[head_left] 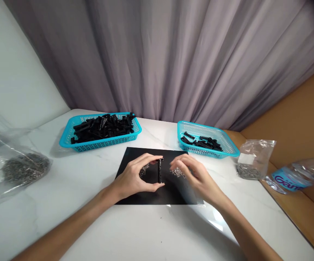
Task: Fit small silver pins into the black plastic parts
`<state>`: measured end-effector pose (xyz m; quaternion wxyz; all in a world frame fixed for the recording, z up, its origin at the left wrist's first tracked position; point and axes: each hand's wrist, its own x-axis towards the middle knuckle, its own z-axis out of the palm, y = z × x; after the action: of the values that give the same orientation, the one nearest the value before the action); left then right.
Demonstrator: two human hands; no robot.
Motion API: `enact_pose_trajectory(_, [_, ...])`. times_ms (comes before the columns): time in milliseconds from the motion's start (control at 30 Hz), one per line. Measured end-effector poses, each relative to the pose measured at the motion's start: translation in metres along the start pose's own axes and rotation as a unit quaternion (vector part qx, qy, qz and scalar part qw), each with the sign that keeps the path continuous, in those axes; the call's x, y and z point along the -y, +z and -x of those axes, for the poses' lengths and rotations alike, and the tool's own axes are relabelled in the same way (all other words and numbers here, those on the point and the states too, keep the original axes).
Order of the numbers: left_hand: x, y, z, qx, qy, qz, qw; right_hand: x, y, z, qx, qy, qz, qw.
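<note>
My left hand is closed on a narrow black plastic part, gripping its two ends between the thumb and fingers so that it spans the gap above a black mat. To its right, my right hand is curled with thumb and fingers drawn together. Beneath those fingertips lies a small pile of tiny metal pieces, perhaps screws or pins. Whatever the right fingers pinch is too small to make out. Another little heap of metal pieces shows through the ring of my left hand, partly hidden by it.
A blue basket heaped with black plastic parts stands at the back left. Fewer black parts lie in a second blue basket at the back right. Clear bags of metal pieces flank the white table; a water bottle lies tilted at far right.
</note>
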<state>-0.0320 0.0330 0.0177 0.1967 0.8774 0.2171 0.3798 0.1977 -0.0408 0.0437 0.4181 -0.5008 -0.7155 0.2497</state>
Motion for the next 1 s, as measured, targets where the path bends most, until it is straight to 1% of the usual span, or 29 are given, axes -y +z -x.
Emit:
enact_pose_trajectory(67, [0.001, -0.001, -0.001, -0.003, -0.005, 0.007, 1.000, 0.000, -0.001, 0.002, -0.074, -0.019, 0.042, 0.996])
enact_pose_trajectory(100, [0.001, -0.001, -0.002, -0.003, -0.009, 0.011, 1.000, -0.001, 0.001, 0.003, -0.093, -0.018, 0.042, 0.995])
enact_pose_trajectory(167, [0.002, -0.001, -0.002, -0.006, -0.016, 0.016, 1.000, -0.002, 0.006, 0.005, -0.098, 0.012, -0.013, 0.995])
enact_pose_trajectory(267, [0.004, -0.001, -0.002, -0.018, -0.024, 0.016, 0.999, -0.001, 0.014, 0.007, -0.070, 0.053, -0.168, 0.982])
enact_pose_trajectory(333, [0.005, 0.000, -0.002, -0.023, -0.027, 0.015, 0.999, 0.001, 0.019, 0.007, -0.068, 0.050, -0.237, 0.968])
enact_pose_trajectory(400, [0.006, -0.001, -0.002, -0.019, -0.032, 0.017, 0.999, 0.003, 0.023, 0.007, -0.088, 0.044, -0.261, 0.960])
enact_pose_trajectory(467, [0.007, -0.001, -0.001, -0.014, -0.038, 0.019, 0.999, 0.003, 0.025, 0.007, -0.106, 0.042, -0.264, 0.958])
enact_pose_trajectory(633, [0.009, 0.001, 0.002, -0.017, -0.043, 0.014, 0.999, -0.004, 0.030, 0.007, -0.094, 0.033, -0.253, 0.962])
enact_pose_trajectory(833, [0.011, 0.005, 0.007, -0.060, -0.029, -0.016, 0.998, -0.007, 0.037, 0.012, -0.098, 0.013, -0.219, 0.971])
enact_pose_trajectory(1000, [0.011, 0.005, 0.008, -0.074, -0.026, -0.039, 0.996, -0.006, 0.040, 0.014, -0.101, 0.001, -0.204, 0.974])
